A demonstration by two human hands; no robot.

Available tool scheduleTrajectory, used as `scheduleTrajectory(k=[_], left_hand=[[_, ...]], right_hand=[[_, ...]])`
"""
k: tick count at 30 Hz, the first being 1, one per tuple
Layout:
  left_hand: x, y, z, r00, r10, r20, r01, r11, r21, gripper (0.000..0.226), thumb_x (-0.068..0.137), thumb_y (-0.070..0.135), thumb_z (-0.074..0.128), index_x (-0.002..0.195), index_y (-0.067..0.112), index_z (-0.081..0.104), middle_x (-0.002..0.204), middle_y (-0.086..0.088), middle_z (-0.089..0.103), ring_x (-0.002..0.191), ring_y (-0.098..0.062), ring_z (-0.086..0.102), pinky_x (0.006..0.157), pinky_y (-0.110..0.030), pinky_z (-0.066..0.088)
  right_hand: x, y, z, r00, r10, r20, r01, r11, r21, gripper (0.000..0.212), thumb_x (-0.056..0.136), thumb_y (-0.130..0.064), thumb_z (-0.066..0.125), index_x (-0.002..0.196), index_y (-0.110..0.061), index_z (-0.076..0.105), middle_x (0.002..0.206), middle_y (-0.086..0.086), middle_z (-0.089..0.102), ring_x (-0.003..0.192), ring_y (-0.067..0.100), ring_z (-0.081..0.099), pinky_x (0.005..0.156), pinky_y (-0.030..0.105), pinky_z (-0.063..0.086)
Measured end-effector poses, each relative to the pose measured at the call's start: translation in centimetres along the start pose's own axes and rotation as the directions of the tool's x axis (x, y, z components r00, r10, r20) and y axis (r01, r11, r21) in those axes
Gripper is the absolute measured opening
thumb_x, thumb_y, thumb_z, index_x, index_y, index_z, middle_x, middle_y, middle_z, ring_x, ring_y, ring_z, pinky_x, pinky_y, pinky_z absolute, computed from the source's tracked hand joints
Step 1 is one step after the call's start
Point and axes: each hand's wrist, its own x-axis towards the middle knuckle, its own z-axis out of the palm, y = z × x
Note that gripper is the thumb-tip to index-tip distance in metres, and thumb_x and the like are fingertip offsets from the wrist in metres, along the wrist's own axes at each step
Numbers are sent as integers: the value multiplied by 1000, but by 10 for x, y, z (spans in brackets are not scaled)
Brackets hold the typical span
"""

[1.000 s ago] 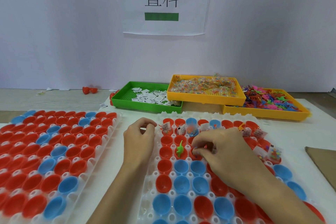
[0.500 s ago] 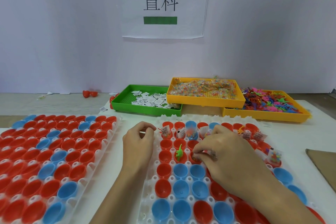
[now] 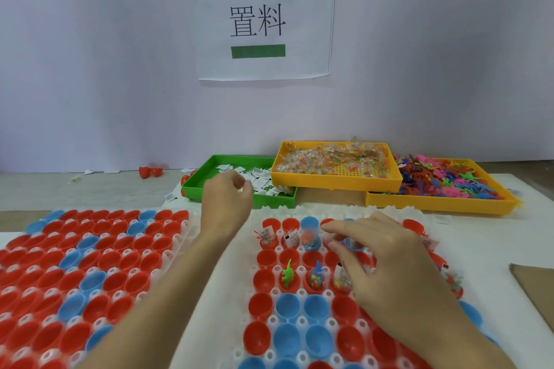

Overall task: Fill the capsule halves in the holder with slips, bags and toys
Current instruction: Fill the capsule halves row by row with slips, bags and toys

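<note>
Fingers of the left hand (image 3: 226, 204) curl loosely over the near edge of the green tray (image 3: 198, 189), thumb and forefinger drawn narrow; something pale may sit between them, but the blur keeps us from saying whether a slip is held. From the single head view we see the slips (image 3: 260, 180) lying just beyond and to the right of those fingertips, a loose white heap on the tray floor, so the left hand is plainly the nearer one to them. The right hand (image 3: 389, 260) hovers, fingers spread and relaxed and holding nothing we can make out, above the holder (image 3: 299, 320) on the counter (image 3: 209, 293), over cups that already carry bags. Beneath and left of it stand a green dinosaur toy (image 3: 287, 274), upright in a red capsule half (image 3: 263, 277) row, and a blue toy (image 3: 318, 268) one cup to the right. Empty red and blue halves lie nearer us. We judge the next move hinges on that short reach: slips ahead-right of the left fingers, unfilled cups back toward us. Bags fill the orange tray (image 3: 335, 181); toys fill the yellow tray (image 3: 443, 204), both nearer the right hand. A second holder (image 3: 90, 272) lies at left.
</note>
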Motion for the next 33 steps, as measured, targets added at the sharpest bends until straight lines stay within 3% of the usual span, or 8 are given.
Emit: scheduleTrajectory(k=[3, 7, 11, 17, 22, 26, 30, 33], left_hand=[[38, 3, 11, 990, -31, 135, 2, 978, 209, 17, 92, 20, 64, 95, 5, 73, 95, -9, 71, 91, -26, 65, 88, -42, 54], [65, 2, 30, 929, -142, 342, -9, 915, 404, 39, 82, 38, 78, 87, 3, 62, 81, -5, 65, 85, -27, 66, 75, -34, 54], [76, 1, 43, 904, -233, 357, 42, 881, 470, 54, 74, 44, 84, 78, 7, 44, 66, -2, 48, 63, -18, 54, 50, -27, 33], [81, 1, 49, 876, -295, 382, 95, 882, 462, 43, 84, 28, 78, 77, 8, 41, 71, -4, 50, 59, -13, 43, 46, -26, 31], [79, -1, 47, 900, -257, 353, 117, 921, 373, 5, 89, 5, 63, 88, 2, 59, 81, -10, 59, 66, -19, 51, 59, -31, 42], [70, 9, 35, 962, -177, 210, 123, 961, 249, 6, 88, 6, 58, 84, 6, 63, 80, -7, 60, 74, -24, 59, 79, -36, 54], [39, 29, 13, 989, -143, 40, 145, 989, -38, 12, 91, 9, 59, 92, 6, 70, 84, -7, 67, 76, -23, 66, 72, -34, 55], [2, 42, -7, 967, -225, 123, 255, 893, -370, 13, 93, 8, 60, 84, 13, 68, 88, -5, 70, 74, -21, 72, 69, -32, 58]], right_hand=[[1, 2, -1, 999, 30, 13, -30, 1000, 10, 28, 86, -21, 76, 113, -31, 74, 91, -22, 68, 87, -3, 59, 75, 8, 42], [2, 5, -2, 999, 48, 9, -48, 999, 4, 24, 87, -23, 75, 109, -31, 75, 92, -22, 68, 88, 0, 60, 74, 9, 42], [2, 8, -2, 999, 46, -4, -46, 999, -4, 24, 86, -21, 76, 106, -32, 75, 95, -23, 69, 91, -1, 59, 76, 7, 39], [3, 11, -4, 994, 55, -99, -51, 998, 47, 21, 89, -21, 69, 106, -32, 73, 97, -23, 68, 96, -1, 59, 83, 10, 41], [5, 11, -8, 967, 68, -246, -50, 996, 79, 19, 89, -17, 68, 104, -26, 74, 94, -19, 68, 89, 3, 61, 80, 17, 48], [6, 13, -10, 963, 87, -254, -67, 994, 87, 19, 89, -17, 67, 103, -26, 74, 91, -20, 65, 82, -3, 58, 73, 15, 46], [6, 12, -10, 965, 91, -247, -68, 993, 100, 18, 91, -21, 62, 103, -27, 75, 91, -20, 65, 83, -5, 58, 72, 11, 42], [6, 10, -9, 971, 90, -221, -66, 992, 110, 18, 92, -24, 61, 103, -27, 75, 91, -21, 66, 87, -5, 59, 76, 10, 43]])
